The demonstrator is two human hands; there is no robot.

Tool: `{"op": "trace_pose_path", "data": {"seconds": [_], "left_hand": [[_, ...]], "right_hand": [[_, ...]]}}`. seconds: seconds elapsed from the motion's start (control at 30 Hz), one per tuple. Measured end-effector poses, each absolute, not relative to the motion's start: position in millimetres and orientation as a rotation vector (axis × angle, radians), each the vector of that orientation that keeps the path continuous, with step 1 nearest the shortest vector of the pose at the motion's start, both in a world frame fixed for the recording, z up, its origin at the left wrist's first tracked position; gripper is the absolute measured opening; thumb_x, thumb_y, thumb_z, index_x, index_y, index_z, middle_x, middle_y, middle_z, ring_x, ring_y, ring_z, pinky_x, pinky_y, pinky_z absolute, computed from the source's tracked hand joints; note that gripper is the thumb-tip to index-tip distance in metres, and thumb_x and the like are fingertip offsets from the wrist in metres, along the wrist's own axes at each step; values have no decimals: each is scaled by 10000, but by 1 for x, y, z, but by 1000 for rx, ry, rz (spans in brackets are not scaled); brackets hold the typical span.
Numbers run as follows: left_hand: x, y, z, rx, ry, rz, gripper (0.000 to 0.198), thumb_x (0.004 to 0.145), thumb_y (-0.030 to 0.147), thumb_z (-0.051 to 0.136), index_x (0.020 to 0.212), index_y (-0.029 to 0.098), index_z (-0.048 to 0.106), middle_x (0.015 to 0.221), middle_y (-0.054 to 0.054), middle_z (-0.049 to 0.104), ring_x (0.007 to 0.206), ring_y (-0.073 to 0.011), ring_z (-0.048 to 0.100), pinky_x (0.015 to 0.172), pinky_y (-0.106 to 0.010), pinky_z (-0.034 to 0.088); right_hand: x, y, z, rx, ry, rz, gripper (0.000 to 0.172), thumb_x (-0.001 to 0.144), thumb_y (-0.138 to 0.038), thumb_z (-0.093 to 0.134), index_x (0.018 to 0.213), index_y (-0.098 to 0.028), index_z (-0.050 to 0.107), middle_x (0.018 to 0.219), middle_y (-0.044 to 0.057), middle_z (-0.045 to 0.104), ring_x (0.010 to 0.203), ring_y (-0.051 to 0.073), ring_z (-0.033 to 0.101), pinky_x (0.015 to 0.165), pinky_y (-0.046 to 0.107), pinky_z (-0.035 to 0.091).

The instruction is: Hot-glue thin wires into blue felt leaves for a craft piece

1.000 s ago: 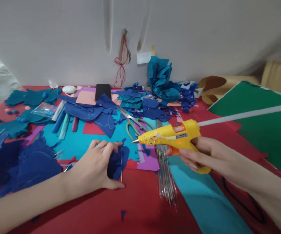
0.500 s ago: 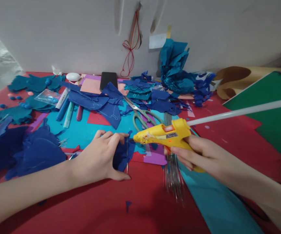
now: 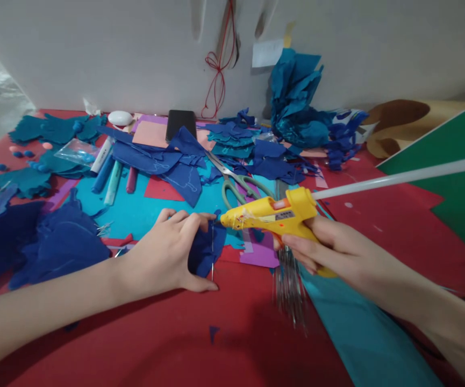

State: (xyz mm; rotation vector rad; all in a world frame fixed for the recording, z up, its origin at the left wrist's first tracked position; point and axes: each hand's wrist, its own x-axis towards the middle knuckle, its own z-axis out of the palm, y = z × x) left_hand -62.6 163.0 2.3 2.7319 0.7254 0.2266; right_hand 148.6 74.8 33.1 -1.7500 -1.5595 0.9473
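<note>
My right hand [image 3: 324, 247] grips a yellow hot glue gun [image 3: 264, 212], fingers round its handle and near its orange trigger. A long white glue stick [image 3: 401, 177] juts out of its back. The nozzle is at the top end of a thin metal wire [image 3: 213, 242] lying on a dark blue felt piece [image 3: 203, 252]. My left hand [image 3: 171, 244] holds this felt and wire against the table, fingertips at the far end and thumb at the near end. The hand hides part of the felt. Beneath the glue gun lies a bundle of metal wires [image 3: 291, 290].
Green-handled scissors [image 3: 234, 183] lie behind the glue gun. Blue felt cutouts [image 3: 61, 239], several markers [image 3: 113, 183] and a black phone [image 3: 181, 125] spread over the red table cover [image 3: 167, 338]. Crumpled teal felt [image 3: 294, 102] leans on the wall beside a green board [image 3: 450, 161].
The view has tilted down slightly, so the background sits higher. Both hands keep their holds, and the nozzle remains at the wire's top end.
</note>
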Motion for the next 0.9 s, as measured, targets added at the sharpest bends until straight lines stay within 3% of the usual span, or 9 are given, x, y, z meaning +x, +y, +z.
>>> {"op": "trace_pose_path", "data": {"seconds": [0.57, 0.9], "left_hand": [[-62, 165, 0, 2745, 713, 229, 757, 516, 571, 664, 1067, 147, 365, 1059, -87, 559, 884, -231, 532, 774, -343, 301], [-59, 164, 2, 2729, 744, 192, 774, 521, 552, 666, 1107, 143, 371, 980, -75, 572, 903, -248, 532, 818, -359, 308]], "right_hand": [[147, 72, 37, -1814, -1551, 941, 325, 721, -483, 458, 519, -228, 443, 416, -27, 377, 375, 111, 324, 309, 220, 258], [148, 71, 37, -1792, -1567, 947, 370, 717, -470, 457, 441, -233, 396, 402, -18, 366, 370, 111, 317, 303, 223, 244]]}}
